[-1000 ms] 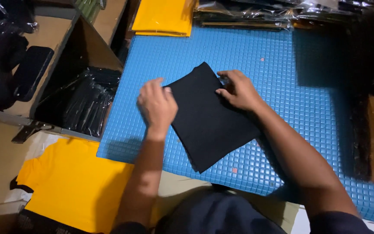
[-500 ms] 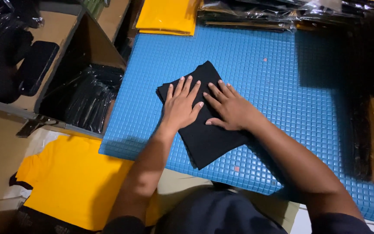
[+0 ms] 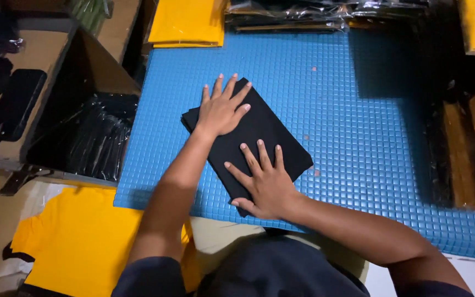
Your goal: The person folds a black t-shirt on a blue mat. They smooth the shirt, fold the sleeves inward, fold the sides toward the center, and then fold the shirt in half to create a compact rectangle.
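Nearest the body, right hand (image 3: 265, 184) flat, fingers spread, palm pressing the near end of folded black garment (image 3: 248, 137), gripping nothing. Just beyond, left hand (image 3: 220, 110) likewise flat and spread on the garment's far corner, nothing clasped. Garment lying diagonally on blue gridded mat (image 3: 358, 99). Down left, yellow shirt (image 3: 78, 242) off the mat. Farther back, folded yellow cloth (image 3: 188, 23) and plastic-wrapped packs (image 3: 303, 14) along the mat's far edge.
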